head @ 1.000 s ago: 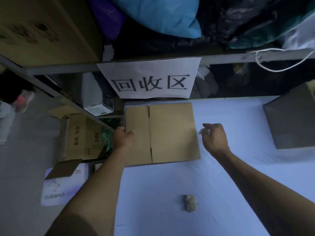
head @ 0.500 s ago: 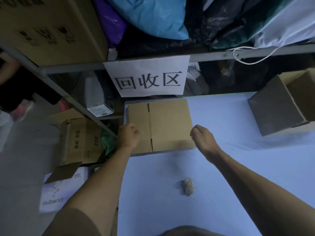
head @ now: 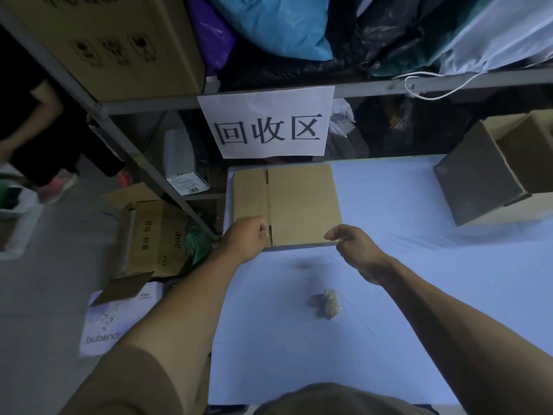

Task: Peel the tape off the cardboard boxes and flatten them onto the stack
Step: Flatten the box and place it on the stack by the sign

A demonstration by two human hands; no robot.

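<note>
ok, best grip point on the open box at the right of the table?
Judging by its pose, pinch the open cardboard box by the wall at its mouth, near its top. It lies tilted with the opening facing up and right, so come from the right; the near side is plain flat panel.

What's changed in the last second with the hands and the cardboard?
Both hands slid toward the near edge of the flattened cardboard: left hand from its left edge, right hand in from the sheet to the near right corner. Cardboard, tape wad and open box stayed put.
</note>
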